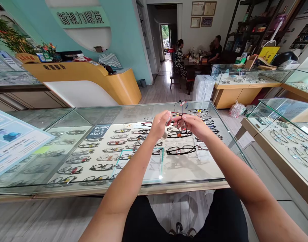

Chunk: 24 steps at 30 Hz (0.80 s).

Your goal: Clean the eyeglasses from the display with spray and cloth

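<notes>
Above the glass counter, my right hand pinches a pair of dark-framed eyeglasses, held on end with one lens above the fingers and the other below. A small tag hangs near the top of the frame. My left hand is closed close beside it, thumb up, around something whitish that is mostly hidden by the fingers. Whether the left fingers touch the eyeglasses I cannot tell. Below the hands, a black pair of glasses and several other frames lie in the glass display counter.
A light-blue printed sign leans in at the left. Another glass showcase stands at the right. Behind are a wrapped suitcase, a yellow reception desk, and two people seated at a table.
</notes>
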### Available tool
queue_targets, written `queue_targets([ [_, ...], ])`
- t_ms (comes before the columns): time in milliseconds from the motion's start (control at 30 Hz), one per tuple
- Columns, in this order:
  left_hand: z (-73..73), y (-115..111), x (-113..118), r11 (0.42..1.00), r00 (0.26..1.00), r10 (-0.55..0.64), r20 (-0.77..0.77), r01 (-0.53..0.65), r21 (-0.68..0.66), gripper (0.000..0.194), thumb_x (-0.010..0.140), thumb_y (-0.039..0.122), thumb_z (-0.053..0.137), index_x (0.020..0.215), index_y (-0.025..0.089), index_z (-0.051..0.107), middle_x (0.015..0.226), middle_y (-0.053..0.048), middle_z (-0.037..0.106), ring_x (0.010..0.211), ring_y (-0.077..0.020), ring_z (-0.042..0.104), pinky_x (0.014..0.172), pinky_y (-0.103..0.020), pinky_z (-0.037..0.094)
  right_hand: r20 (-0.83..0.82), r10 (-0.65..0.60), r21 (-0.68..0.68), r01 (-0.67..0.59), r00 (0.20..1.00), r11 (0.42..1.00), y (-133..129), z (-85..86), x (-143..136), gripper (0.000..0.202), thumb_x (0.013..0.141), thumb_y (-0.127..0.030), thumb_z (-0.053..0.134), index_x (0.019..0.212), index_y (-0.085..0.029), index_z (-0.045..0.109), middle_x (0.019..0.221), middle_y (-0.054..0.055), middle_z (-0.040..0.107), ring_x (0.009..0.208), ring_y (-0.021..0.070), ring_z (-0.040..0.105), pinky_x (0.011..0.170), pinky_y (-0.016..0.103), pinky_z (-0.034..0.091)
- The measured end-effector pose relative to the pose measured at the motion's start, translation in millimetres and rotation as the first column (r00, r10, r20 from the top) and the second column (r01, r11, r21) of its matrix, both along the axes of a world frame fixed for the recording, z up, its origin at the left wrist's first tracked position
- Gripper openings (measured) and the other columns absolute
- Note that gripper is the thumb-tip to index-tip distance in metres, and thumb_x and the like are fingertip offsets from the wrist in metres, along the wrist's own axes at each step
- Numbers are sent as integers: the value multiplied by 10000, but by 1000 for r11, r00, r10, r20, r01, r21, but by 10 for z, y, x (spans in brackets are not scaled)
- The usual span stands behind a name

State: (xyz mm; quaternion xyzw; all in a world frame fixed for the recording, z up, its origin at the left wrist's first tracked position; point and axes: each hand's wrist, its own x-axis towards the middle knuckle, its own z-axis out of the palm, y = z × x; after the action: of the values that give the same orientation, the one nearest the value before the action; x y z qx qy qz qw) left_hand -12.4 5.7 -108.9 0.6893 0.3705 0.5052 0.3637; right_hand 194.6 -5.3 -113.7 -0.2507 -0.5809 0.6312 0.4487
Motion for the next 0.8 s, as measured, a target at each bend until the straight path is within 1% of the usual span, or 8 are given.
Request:
queue_targets([
  [133,-26,3,-4,1000,997,-20,-68,21,13,552,1020,667,444,697,223,500,681,-15,512,680,-180,465,693,-339,376,-112,-95,-87,85,989,993,19,43,2,366,896,-561,804,1037,-231,876,1002,72,827,852,174,689,728,270,536],
  [300,-105,-33,64,999,959,-49,-280,50,-4,457,972,623,580,793,204,606,690,14,488,704,-177,436,699,-329,328,-116,-140,-86,131,983,988,39,26,-11,348,902,-542,795,1028,-225,867,1015,71,831,853,172,705,727,264,549],
  [433,-71,-19,30,998,985,-56,-164,56,-7,480,1007,645,535,806,209,552,731,8,496,725,-176,459,713,-331,346,-115,-147,-99,136,982,986,43,8,-5,348,922,-538,770,1037,-222,857,1018,68,828,840,171,708,717,269,550],
  [500,-45,78,-73,1000,998,26,-56,-26,-12,447,983,634,579,831,216,539,767,-3,535,740,-179,487,716,-328,371,-127,-144,-117,130,981,985,48,10,14,349,934,-533,755,1072,-228,854,1042,70,830,845,172,711,709,271,553],
  [600,-69,352,-333,959,955,280,97,-274,-66,255,918,468,641,932,226,560,859,-25,613,789,-196,524,751,-327,420,-153,-142,-136,122,978,983,61,17,47,339,949,-512,744,1107,-234,856,1067,67,828,847,164,714,733,271,569],
  [633,-100,462,-439,915,908,399,130,-386,-114,203,890,393,649,965,234,548,884,-27,619,805,-203,535,764,-330,435,-162,-145,-137,123,976,983,66,18,56,333,955,-505,740,1107,-233,860,1066,64,826,847,160,714,747,269,574],
  [700,-187,673,-664,794,784,605,142,-577,-192,232,861,301,676,1042,247,541,994,-43,639,923,-231,591,841,-348,474,-176,-149,-134,126,973,983,72,19,67,324,965,-492,735,1100,-229,867,1053,61,825,845,150,710,766,257,575],
  [800,-340,895,-978,679,665,731,154,-689,-252,360,875,271,715,1180,254,523,1138,-89,647,1062,-275,631,954,-401,513,-186,-148,-137,124,971,983,76,15,74,311,966,-473,737,1096,-227,875,1044,57,826,842,142,707,773,244,574],
])
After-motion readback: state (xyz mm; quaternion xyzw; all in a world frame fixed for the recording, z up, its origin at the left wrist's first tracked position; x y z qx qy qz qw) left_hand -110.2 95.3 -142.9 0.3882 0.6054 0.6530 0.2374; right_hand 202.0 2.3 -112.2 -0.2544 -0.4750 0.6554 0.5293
